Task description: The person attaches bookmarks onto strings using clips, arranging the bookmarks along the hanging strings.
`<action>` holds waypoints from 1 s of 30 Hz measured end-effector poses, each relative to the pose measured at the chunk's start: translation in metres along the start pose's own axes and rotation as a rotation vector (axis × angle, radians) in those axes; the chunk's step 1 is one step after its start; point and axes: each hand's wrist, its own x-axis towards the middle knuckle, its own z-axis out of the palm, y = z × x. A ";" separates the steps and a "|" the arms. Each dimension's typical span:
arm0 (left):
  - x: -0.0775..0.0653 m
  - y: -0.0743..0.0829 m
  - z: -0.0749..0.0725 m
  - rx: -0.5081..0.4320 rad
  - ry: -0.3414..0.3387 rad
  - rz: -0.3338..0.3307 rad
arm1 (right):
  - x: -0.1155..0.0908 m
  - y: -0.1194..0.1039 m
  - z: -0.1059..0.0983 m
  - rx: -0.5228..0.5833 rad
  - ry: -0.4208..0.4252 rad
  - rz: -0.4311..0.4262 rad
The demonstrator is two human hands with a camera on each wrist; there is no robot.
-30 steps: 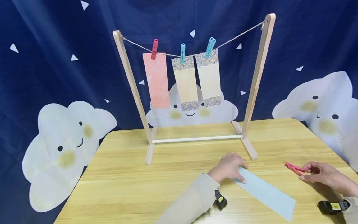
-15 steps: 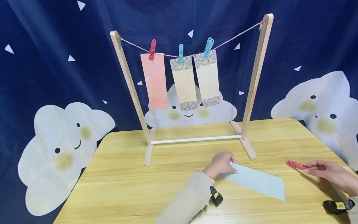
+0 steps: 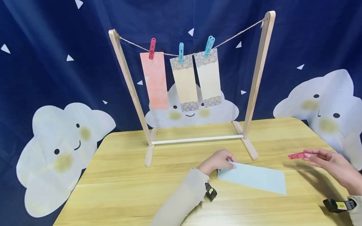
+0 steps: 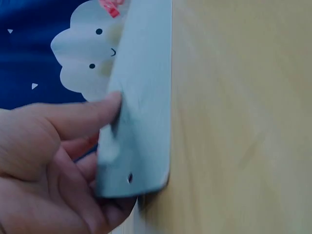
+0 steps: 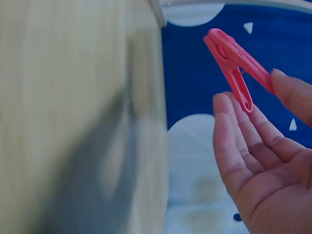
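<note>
My left hand (image 3: 219,161) pinches one end of a light blue paper strip (image 3: 254,178), thumb on its face and fingers behind. In the left wrist view a small punched hole shows near the held end of the blue strip (image 4: 141,97). Over the table's right side my right hand (image 3: 331,161) holds a pink clothespin (image 3: 296,155). The right wrist view shows the clothespin (image 5: 236,66) with one handle at the thumb and the other at the fingertips.
A wooden frame (image 3: 257,75) stands at the back of the table (image 3: 113,175). From its sagging string (image 3: 240,32) hang a coral strip (image 3: 155,81) under a red clothespin (image 3: 152,48) and two patterned strips (image 3: 185,84) under blue clothespins (image 3: 181,52).
My left hand has moved left and slightly away from me, swinging the blue strip from steeply slanted to nearly level across the view. My right hand has raised the clothespin a little.
</note>
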 end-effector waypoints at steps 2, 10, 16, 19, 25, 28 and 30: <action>-0.002 -0.002 -0.004 -0.085 -0.028 0.016 | 0.000 -0.005 0.002 0.053 0.033 -0.044; -0.006 -0.003 -0.018 -0.299 0.041 0.045 | 0.025 0.014 0.003 0.348 0.034 -0.178; -0.009 -0.004 -0.026 -0.411 0.171 0.016 | 0.036 0.000 0.013 0.645 -0.054 -0.254; -0.012 -0.004 -0.031 -0.460 0.249 0.024 | 0.039 -0.017 0.022 0.686 -0.080 -0.285; -0.014 -0.007 -0.040 -0.622 0.434 0.030 | 0.042 -0.060 0.033 0.701 -0.058 -0.294; -0.014 -0.007 -0.045 -0.688 0.521 0.022 | 0.045 -0.078 0.037 0.715 -0.079 -0.321; -0.014 -0.006 -0.049 -0.735 0.577 0.032 | 0.049 -0.087 0.040 0.701 -0.110 -0.326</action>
